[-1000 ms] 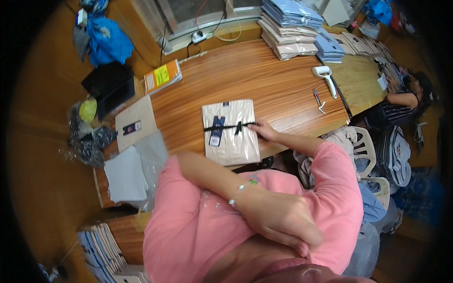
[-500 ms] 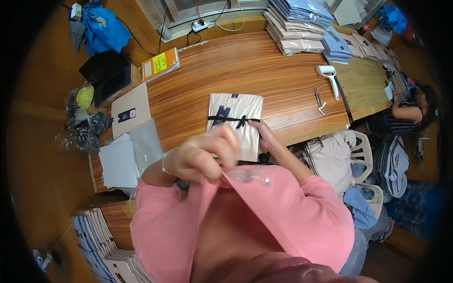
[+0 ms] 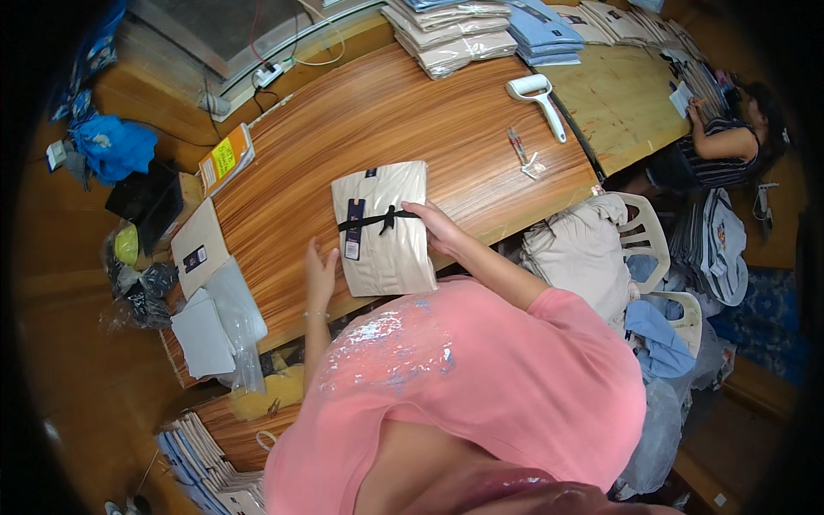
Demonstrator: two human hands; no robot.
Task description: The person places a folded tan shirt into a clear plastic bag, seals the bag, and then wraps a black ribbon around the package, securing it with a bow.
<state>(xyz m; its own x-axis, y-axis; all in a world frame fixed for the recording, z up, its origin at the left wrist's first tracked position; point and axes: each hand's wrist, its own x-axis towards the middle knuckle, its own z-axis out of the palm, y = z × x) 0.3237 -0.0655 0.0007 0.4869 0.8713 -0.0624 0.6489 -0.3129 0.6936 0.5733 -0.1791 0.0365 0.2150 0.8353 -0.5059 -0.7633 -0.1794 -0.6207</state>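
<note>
A folded cream garment (image 3: 388, 266) lies tilted at the front of the wood-grain table (image 3: 343, 120), with its near edge by my pink shirt. A black ribbon (image 3: 389, 221) tied in a bow runs across it, and a dark hang tag (image 3: 354, 232) sits at its left side. My right hand (image 3: 436, 225) grips the garment's right edge, thumb on top and the other fingers partly hidden. Just off the left edge, my left hand (image 3: 320, 273) is raised with its fingers apart, holding nothing.
A white lint roller (image 3: 536, 96) and small thread snips (image 3: 517, 148) lie to the right. Stacked packed garments (image 3: 455, 43) stand at the back. White sheets (image 3: 202, 335) and a notebook (image 3: 227, 161) are on the left. A co-worker (image 3: 728, 146) sits at the far right; chairs (image 3: 644, 232) hold clothing.
My left hand has let go of the pink shirt's collar and come down beside the garment's left edge. My right hand keeps its hold. The whole view has shifted and turned.
</note>
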